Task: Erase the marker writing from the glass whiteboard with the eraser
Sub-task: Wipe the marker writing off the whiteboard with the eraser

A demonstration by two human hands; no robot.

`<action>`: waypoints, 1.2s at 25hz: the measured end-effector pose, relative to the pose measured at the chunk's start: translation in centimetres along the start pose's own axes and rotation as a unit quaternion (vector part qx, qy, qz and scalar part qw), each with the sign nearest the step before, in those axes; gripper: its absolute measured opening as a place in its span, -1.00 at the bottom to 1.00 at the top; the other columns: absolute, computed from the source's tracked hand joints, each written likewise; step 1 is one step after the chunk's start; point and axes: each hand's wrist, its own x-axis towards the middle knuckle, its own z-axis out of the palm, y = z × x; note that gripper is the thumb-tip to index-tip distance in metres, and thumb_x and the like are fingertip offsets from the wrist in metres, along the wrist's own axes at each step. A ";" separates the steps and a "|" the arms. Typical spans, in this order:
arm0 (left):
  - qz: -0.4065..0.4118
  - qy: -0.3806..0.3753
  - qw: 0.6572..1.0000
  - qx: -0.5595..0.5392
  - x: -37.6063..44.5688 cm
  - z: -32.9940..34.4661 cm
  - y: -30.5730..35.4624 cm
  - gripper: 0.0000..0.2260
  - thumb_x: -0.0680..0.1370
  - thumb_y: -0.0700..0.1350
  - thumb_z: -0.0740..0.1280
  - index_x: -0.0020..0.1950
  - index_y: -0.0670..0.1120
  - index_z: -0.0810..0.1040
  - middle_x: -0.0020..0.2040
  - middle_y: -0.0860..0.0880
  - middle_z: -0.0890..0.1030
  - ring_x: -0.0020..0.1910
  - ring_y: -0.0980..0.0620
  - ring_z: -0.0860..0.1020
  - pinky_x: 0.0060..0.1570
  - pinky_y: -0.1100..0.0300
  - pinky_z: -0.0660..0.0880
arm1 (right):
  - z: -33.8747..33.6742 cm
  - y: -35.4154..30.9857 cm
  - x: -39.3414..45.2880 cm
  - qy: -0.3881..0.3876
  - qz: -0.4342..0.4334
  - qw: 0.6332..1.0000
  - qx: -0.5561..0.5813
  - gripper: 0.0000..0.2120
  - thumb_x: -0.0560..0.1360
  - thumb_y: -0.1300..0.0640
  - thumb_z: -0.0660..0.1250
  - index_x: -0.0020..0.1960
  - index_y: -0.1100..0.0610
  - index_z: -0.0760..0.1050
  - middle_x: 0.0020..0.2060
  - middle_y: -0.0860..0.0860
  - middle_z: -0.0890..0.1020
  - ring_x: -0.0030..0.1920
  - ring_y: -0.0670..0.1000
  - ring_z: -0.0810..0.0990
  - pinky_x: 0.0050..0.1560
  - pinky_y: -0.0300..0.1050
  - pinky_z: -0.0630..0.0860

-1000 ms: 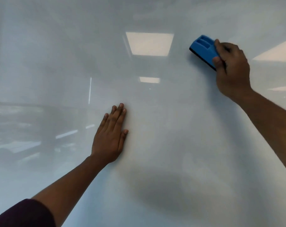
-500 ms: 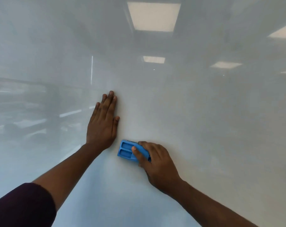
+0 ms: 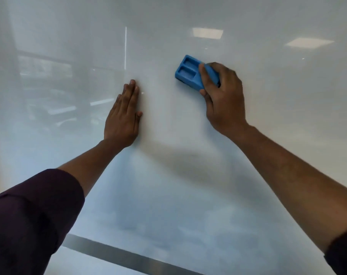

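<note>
1. Two hands meet one glass whiteboard [image 3: 248, 175] in the head view: left hand [image 3: 123, 116] pressed flat, fingers straight and together.
2. Right hand [image 3: 223, 100] grips one blue eraser [image 3: 189, 73] held against the glass, up and right of the left hand.
3. One metal strip [image 3: 117, 253] runs along the board's lower edge.

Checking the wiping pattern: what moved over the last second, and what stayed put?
The right hand swept the blue eraser from upper right down beside the left hand, then back up and right. The grip on the eraser stayed; the left hand stayed flat on the glass whiteboard.
</note>
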 end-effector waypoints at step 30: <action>0.052 -0.052 0.997 -0.025 -12.3 5.6 -1.2 -0.40 0.74 0.01 0.06 0.71 -0.11 -0.10 0.71 0.02 -0.20 0.70 -0.01 -0.20 0.67 0.04 -0.16 | 5.9 -18.5 -35.3 -0.277 -0.022 0.953 0.119 -0.54 0.78 0.19 -0.03 0.48 -0.11 0.50 0.24 0.04 0.63 0.12 0.10 0.63 0.19 -0.01 0.49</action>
